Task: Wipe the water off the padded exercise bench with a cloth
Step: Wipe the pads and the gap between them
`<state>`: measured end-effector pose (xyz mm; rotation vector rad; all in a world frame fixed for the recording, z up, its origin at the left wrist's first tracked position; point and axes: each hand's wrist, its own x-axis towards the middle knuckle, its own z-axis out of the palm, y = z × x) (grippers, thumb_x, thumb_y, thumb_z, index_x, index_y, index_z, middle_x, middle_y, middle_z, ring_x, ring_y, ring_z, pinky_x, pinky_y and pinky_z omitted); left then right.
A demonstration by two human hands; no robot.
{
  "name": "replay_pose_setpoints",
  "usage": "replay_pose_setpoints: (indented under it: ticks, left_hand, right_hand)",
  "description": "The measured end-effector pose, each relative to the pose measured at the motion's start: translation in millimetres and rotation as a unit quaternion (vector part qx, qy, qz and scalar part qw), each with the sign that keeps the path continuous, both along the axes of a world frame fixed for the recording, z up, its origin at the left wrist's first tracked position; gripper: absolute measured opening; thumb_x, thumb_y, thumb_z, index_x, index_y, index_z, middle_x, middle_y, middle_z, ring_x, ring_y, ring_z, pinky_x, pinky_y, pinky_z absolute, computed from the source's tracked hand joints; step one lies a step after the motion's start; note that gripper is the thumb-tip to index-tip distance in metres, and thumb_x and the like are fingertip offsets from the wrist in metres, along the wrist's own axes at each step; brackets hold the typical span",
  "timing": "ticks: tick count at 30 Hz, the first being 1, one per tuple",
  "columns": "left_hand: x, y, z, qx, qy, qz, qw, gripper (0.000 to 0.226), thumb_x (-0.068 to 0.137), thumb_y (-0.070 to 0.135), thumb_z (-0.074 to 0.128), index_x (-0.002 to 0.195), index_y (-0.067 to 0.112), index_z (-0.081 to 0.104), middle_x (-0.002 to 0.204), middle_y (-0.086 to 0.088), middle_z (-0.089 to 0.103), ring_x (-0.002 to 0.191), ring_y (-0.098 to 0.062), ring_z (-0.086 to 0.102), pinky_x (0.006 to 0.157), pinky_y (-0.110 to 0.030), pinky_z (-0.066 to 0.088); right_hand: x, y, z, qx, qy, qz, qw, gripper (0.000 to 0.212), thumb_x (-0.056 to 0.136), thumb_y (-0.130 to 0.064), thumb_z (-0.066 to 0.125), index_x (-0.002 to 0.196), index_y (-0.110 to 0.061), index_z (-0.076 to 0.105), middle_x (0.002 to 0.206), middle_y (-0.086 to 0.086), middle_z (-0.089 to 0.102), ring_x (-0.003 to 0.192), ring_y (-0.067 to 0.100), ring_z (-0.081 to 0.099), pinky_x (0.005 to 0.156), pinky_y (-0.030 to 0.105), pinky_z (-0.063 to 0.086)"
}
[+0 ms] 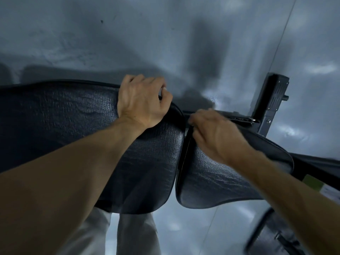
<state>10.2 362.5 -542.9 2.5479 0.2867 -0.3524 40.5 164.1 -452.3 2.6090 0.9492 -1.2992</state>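
The padded exercise bench (60,115) fills the middle of the head view, a black, grained, shiny surface made of two pads: a long back pad stretching off to the left and a shorter seat pad (217,181) to its right, with a narrow gap (181,159) running between them. The left hand (142,102) lies on the far corner of the long pad, just left of that gap, its fingers curled over the pad's far edge so that this grip clasps the bench rim; something small and pale shows between thumb and forefinger, too little of it visible to say what it is. The right hand (211,133) is at the far end of the gap, on the seat pad's inner corner, fingers bent downward toward the seam; it is blurred, and whether this grip holds anything cannot be told. Beyond the seat pad, a black metal upright (270,100) of the frame rises at an angle. Under the bench lies a grey glossy floor (165,34), and below the long pad's near edge stand the person's legs in pale trousers (132,234).
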Motion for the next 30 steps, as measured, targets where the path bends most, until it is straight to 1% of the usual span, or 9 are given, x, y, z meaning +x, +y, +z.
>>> replay_pose_setpoints:
  ticks: [3,5,7,10,18,21,24,28,30]
  left_hand:
    - [0,1,-2,0.003,-0.002,0.002,1.0,0.035,0.095,0.039,0.037,0.095,0.023,0.067,0.085,0.001,0.073,0.081,-0.028,0.06,0.091,-0.041,0.036]
    - [0,0,-2,0.003,0.002,0.003,1.0,0.035,0.095,0.04,0.036,0.096,0.023,0.067,0.085,0.002,0.073,0.082,-0.027,0.06,0.093,-0.041,0.036]
    - [-1,-1,-1,-0.001,0.001,0.007,1.0,0.036,0.095,0.039,0.036,0.096,0.023,0.068,0.084,0.002,0.073,0.081,-0.027,0.06,0.093,-0.041,0.037]
    - [-1,-2,-1,0.002,-0.015,0.016,1.0,0.035,0.093,0.037,0.039,0.094,0.021,0.07,0.081,0.0,0.073,0.078,-0.029,0.059,0.091,-0.041,0.036]
    - [-1,-3,1,0.027,-0.011,0.023,0.999,0.031,0.092,0.037,0.041,0.094,0.022,0.068,0.081,0.0,0.072,0.078,-0.03,0.059,0.088,-0.041,0.037]
    - [-1,-4,2,0.043,-0.008,0.015,0.999,0.033,0.093,0.036,0.041,0.096,0.021,0.071,0.08,-0.002,0.072,0.078,-0.031,0.06,0.087,-0.042,0.038]
    - [-1,-6,4,0.062,-0.021,0.001,0.998,0.036,0.097,0.033,0.042,0.104,0.021,0.075,0.086,-0.001,0.076,0.08,-0.031,0.065,0.09,-0.042,0.039]
    - [-4,-11,5,0.08,-0.032,-0.01,0.996,0.036,0.1,0.03,0.041,0.11,0.022,0.075,0.097,0.0,0.078,0.087,-0.031,0.068,0.093,-0.041,0.038]
    - [-1,-11,7,0.078,-0.015,-0.013,0.997,0.037,0.101,0.031,0.039,0.11,0.022,0.074,0.098,0.0,0.078,0.087,-0.031,0.068,0.093,-0.042,0.037]
  right_hand:
    - [2,-1,3,0.026,0.042,0.018,0.999,0.045,0.092,-0.034,0.028,0.114,-0.018,0.064,0.12,0.001,0.068,0.119,0.019,0.059,0.123,0.037,0.026]
    - [17,-8,4,0.039,0.045,-0.064,0.996,0.045,0.094,-0.035,0.03,0.122,-0.024,0.065,0.123,-0.006,0.07,0.116,0.015,0.062,0.121,0.04,0.032]
    - [28,-22,5,0.033,0.017,-0.169,0.985,0.044,0.096,-0.039,0.033,0.123,-0.027,0.066,0.111,0.001,0.075,0.101,0.024,0.068,0.102,0.043,0.05]
    - [26,-44,5,0.002,-0.046,-0.23,0.972,0.039,0.101,-0.033,0.036,0.118,-0.021,0.069,0.095,0.009,0.075,0.085,0.034,0.07,0.081,0.041,0.055]
    - [14,-37,-3,0.135,-0.019,-0.192,0.972,0.038,0.103,-0.026,0.039,0.125,-0.014,0.067,0.113,0.003,0.074,0.098,0.024,0.068,0.091,0.039,0.053]
    - [23,-59,1,0.171,0.015,-0.193,0.966,0.037,0.105,-0.027,0.041,0.132,-0.018,0.065,0.112,-0.007,0.073,0.096,0.012,0.068,0.09,0.021,0.05]
    - [26,-107,11,0.114,-0.015,-0.213,0.97,0.035,0.105,-0.023,0.04,0.125,-0.015,0.068,0.092,0.002,0.073,0.078,0.027,0.071,0.072,0.033,0.055]
    - [18,-138,24,0.058,-0.06,-0.275,0.958,0.038,0.1,-0.024,0.042,0.124,-0.017,0.07,0.106,0.004,0.076,0.093,0.029,0.071,0.079,0.028,0.049]
    - [15,-115,12,0.069,-0.054,-0.293,0.952,0.034,0.1,-0.02,0.044,0.123,-0.015,0.069,0.112,0.007,0.075,0.101,0.033,0.07,0.088,0.036,0.053]
